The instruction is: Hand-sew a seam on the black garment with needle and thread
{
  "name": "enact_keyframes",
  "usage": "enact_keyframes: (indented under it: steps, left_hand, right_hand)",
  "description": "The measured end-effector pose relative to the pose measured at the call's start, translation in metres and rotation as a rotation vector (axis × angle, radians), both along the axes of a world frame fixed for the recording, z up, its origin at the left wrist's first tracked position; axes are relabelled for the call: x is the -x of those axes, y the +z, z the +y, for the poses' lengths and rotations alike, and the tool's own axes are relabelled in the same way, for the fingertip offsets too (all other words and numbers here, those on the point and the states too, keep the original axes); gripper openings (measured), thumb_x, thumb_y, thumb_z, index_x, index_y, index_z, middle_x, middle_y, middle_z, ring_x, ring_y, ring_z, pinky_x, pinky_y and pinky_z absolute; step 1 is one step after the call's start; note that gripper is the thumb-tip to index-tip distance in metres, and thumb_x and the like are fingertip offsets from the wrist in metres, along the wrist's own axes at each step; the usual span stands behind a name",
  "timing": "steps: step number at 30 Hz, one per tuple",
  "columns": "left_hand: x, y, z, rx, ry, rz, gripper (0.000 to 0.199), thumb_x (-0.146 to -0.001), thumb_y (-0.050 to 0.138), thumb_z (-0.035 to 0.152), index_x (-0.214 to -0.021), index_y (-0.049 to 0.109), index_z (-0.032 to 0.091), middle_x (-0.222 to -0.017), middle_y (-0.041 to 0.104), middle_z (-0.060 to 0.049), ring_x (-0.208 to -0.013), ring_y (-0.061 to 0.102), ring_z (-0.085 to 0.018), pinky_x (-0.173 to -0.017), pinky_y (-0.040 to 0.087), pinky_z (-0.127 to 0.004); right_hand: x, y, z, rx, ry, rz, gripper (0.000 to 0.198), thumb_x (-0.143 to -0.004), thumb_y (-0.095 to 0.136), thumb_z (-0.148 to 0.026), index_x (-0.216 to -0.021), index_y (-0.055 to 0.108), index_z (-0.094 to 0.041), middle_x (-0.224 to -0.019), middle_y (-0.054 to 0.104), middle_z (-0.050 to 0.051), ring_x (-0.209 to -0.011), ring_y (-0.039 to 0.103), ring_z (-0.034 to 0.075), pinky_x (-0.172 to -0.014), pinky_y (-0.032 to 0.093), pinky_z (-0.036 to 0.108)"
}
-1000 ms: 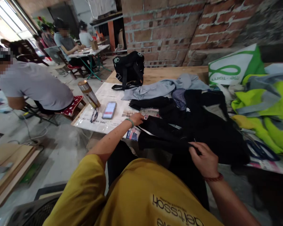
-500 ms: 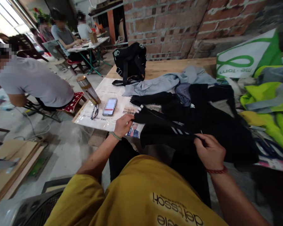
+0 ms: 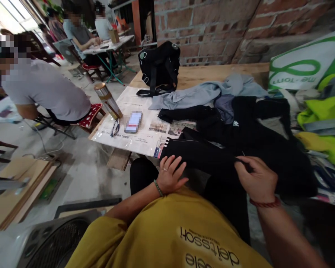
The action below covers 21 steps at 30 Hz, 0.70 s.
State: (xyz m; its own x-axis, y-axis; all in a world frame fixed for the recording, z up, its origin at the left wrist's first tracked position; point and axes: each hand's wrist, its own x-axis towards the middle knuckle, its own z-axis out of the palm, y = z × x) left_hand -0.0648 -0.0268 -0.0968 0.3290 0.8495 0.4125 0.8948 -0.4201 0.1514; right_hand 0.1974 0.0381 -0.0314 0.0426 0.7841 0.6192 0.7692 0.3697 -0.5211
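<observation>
Head view: I see the black sleeve (image 3: 203, 153) lying lengthwise, rightward of the smartphone (image 3: 133, 122) — right hand (image 3: 258, 178) pinching its cloth farther off, left hand (image 3: 170, 178) nearer that phone, fingers spread just beside the cuff (image 3: 169, 147).

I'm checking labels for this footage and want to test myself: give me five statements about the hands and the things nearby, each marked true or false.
1. The right hand pinches the black cloth garment. True.
2. Both hands grip that garment. False: the left hand is open with its fingers spread.
3. The smartphone with a lit screen lies on the printed newspaper sheet. True.
4. The silver-and-gold cylindrical flask stands on the floor. False: the flask stands on the wooden table.
5. The white-and-green printed bag is to the right of the black strapped bag. True.
</observation>
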Motion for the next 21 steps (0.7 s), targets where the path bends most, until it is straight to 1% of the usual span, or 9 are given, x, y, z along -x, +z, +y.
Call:
enact_keyframes:
  steps: [3, 5, 8, 10, 12, 14, 17, 19, 21]
  left_hand:
    - [-0.021, 0.009, 0.024, -0.073, -0.022, 0.001, 0.056, -0.084, 0.047, 0.036, -0.137, 0.032, 0.026, -0.142, 0.036, -0.011, -0.133, 0.029, -0.031, -0.107, 0.018, -0.057]
    - [-0.024, 0.016, 0.037, -0.077, -0.035, -0.004, 0.052, -0.085, 0.044, 0.025, -0.135, 0.034, 0.028, -0.142, 0.037, -0.009, -0.127, 0.037, -0.028, -0.107, 0.018, -0.056]
    - [-0.008, 0.030, 0.053, -0.034, -0.051, -0.007, 0.049, -0.083, 0.042, 0.016, -0.130, 0.042, 0.030, -0.132, 0.051, -0.007, -0.110, 0.053, -0.024, -0.106, 0.020, -0.055]
    - [0.010, 0.043, 0.067, 0.013, 0.004, -0.008, 0.046, -0.080, 0.043, 0.012, -0.123, 0.051, 0.027, -0.114, 0.063, -0.006, -0.099, 0.058, -0.022, -0.104, 0.023, -0.054]
    - [0.029, 0.061, 0.084, 0.075, 0.055, -0.011, 0.037, -0.074, 0.050, 0.013, -0.108, 0.062, 0.023, -0.098, 0.069, -0.005, -0.094, 0.060, -0.022, -0.100, 0.032, -0.051]
    - [0.044, 0.084, 0.107, 0.122, 0.087, -0.068, 0.032, -0.070, 0.051, 0.011, -0.095, 0.067, 0.023, -0.093, 0.070, -0.003, -0.091, 0.061, -0.020, -0.095, 0.040, -0.044]
    - [0.055, 0.130, 0.147, 0.202, 0.071, -0.154, 0.034, -0.069, 0.047, 0.006, -0.090, 0.068, 0.022, -0.090, 0.071, 0.001, -0.086, 0.063, -0.016, -0.083, 0.050, -0.030]
    - [0.055, 0.167, 0.172, 0.193, 0.059, -0.162, 0.036, -0.069, 0.045, 0.001, -0.090, 0.068, 0.019, -0.086, 0.070, 0.001, -0.083, 0.062, -0.016, -0.081, 0.051, -0.028]
    - [0.052, 0.207, 0.188, 0.088, 0.029, -0.153, 0.038, -0.069, 0.041, -0.002, -0.090, 0.068, 0.015, -0.087, 0.069, -0.001, -0.085, 0.061, -0.015, -0.082, 0.050, -0.030]
  right_hand:
    - [0.000, 0.006, 0.001, -0.005, 0.004, -0.023, 0.013, -0.075, 0.056, -0.025, -0.076, 0.067, -0.019, -0.074, 0.066, 0.006, -0.062, 0.061, 0.017, -0.056, 0.048, 0.028]
    - [-0.004, 0.010, 0.003, 0.003, 0.009, -0.044, 0.012, -0.076, 0.056, -0.026, -0.076, 0.066, -0.019, -0.074, 0.066, 0.005, -0.061, 0.060, 0.016, -0.056, 0.048, 0.027]
    - [-0.013, 0.018, 0.007, 0.002, 0.012, -0.072, 0.012, -0.076, 0.055, -0.026, -0.076, 0.065, -0.021, -0.073, 0.065, 0.002, -0.061, 0.060, 0.014, -0.058, 0.048, 0.027]
    - [-0.020, 0.024, 0.012, 0.004, 0.016, -0.098, 0.011, -0.076, 0.055, -0.026, -0.076, 0.065, -0.022, -0.073, 0.065, 0.001, -0.060, 0.059, 0.013, -0.058, 0.047, 0.026]
    - [-0.026, 0.033, 0.021, 0.017, 0.026, -0.127, 0.012, -0.075, 0.055, -0.026, -0.076, 0.066, -0.021, -0.072, 0.065, 0.001, -0.060, 0.059, 0.013, -0.057, 0.046, 0.025]
    - [-0.031, 0.046, 0.034, 0.027, 0.036, -0.156, 0.012, -0.074, 0.055, -0.025, -0.076, 0.066, -0.021, -0.072, 0.065, 0.001, -0.061, 0.059, 0.013, -0.057, 0.046, 0.026]
    - [-0.035, 0.075, 0.058, 0.013, 0.025, -0.206, 0.014, -0.073, 0.054, -0.023, -0.078, 0.067, -0.020, -0.075, 0.066, 0.003, -0.068, 0.061, 0.016, -0.063, 0.047, 0.028]
    - [-0.037, 0.099, 0.075, 0.002, 0.002, -0.234, 0.015, -0.072, 0.054, -0.021, -0.081, 0.067, -0.020, -0.079, 0.067, 0.004, -0.072, 0.062, 0.018, -0.067, 0.049, 0.031]
    - [-0.038, 0.126, 0.088, -0.039, -0.035, -0.244, 0.017, -0.073, 0.053, -0.018, -0.083, 0.067, -0.021, -0.081, 0.067, 0.005, -0.076, 0.062, 0.020, -0.071, 0.050, 0.035]
